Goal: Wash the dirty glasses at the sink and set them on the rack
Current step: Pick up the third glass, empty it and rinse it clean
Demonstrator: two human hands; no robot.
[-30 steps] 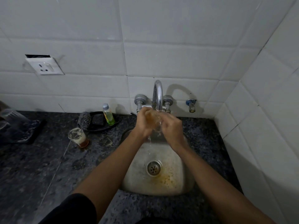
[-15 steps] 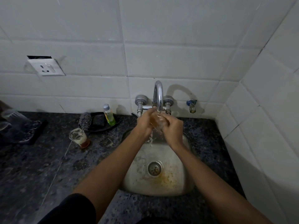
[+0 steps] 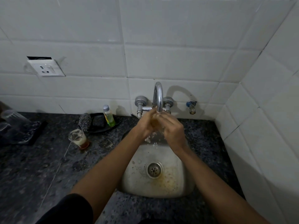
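Note:
Both my hands hold a small clear glass (image 3: 156, 122) under the chrome tap (image 3: 158, 97), above the steel sink (image 3: 186, 188). My left hand (image 3: 144, 124) wraps its left side, my right hand (image 3: 174, 129) its right side. Most of the glass is hidden by my fingers. Water runs from the spout and drips into the basin. A second dirty glass (image 3: 78, 138), with foam and brown liquid at the bottom, stands on the dark counter left of the sink. The rack (image 3: 22, 135) lies at the far left with a clear glass (image 3: 13, 118) on it.
A black dish (image 3: 100, 125) behind the sink's left corner holds a scrubber (image 3: 85, 121), a dark sponge and a small bottle of green liquid (image 3: 108, 116). A small valve (image 3: 192, 107) sticks out of the wall right of the tap. White tiled walls close the back and right.
My hands have lifted the glass a little higher, right up under the spout, and water keeps running over it. The view has shifted slightly.

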